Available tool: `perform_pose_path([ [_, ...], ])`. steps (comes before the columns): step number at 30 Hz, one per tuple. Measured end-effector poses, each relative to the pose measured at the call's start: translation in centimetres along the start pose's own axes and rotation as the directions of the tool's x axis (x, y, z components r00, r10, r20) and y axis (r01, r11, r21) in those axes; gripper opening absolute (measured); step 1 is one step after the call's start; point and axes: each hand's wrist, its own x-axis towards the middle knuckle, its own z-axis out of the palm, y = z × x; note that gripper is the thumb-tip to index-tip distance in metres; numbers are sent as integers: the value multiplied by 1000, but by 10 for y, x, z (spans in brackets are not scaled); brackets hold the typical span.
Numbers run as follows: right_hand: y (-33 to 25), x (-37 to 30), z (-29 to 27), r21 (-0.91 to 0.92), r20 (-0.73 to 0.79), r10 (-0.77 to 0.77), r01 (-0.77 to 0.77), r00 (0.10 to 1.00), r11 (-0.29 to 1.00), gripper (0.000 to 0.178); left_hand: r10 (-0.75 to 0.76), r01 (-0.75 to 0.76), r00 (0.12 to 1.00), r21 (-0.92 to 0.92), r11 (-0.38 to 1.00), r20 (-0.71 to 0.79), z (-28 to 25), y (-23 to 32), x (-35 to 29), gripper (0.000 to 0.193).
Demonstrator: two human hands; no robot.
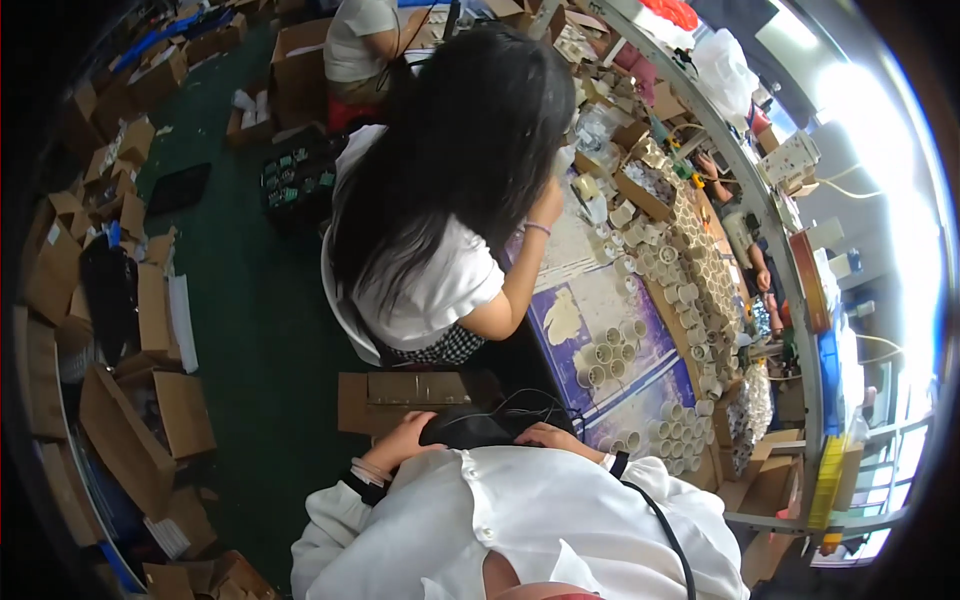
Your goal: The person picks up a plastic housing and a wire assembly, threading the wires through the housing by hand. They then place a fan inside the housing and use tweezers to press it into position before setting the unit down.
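Both of my hands rest at my front, on a rounded black surface that looks like dark clothing over my lap. My left hand lies along its left side, fingers loosely laid out and nothing seen in them. On the other side, my right hand lies flat against the black cloth, also without anything visible in it. Thin dark wires curl just beyond my right hand. Past my hands, a brown cardboard box sits low near the seat of a person in white.
A seated co-worker leans over the workbench ahead. Many small cream cylindrical cups stand on it, some grouped on purple sheeting. Metal shelving runs along the right. Open cartons line the left of the green floor.
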Motion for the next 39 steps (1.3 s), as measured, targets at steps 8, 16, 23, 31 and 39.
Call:
perform_pose_path([
  [8,-31,25,-13,-190,201,178,-140,963,972,22,64,-54,997,186,981,-50,-5,12,-9,68],
  [16,-37,22,-27,-137,253,228,-198,940,971,25,91,-89,995,52,995,-35,6,9,-4,54],
  [23,-15,6,8,78,190,278,-297,941,952,24,163,-163,987,-53,985,-15,13,-21,-14,46],
  [31,-41,-52,68,213,7,359,-352,933,912,25,180,-145,967,-189,971,182,23,-6,-49,44],
  [39,5,-169,75,282,-109,425,-382,898,880,27,87,-37,923,-140,990,374,96,5,-22,47],
])
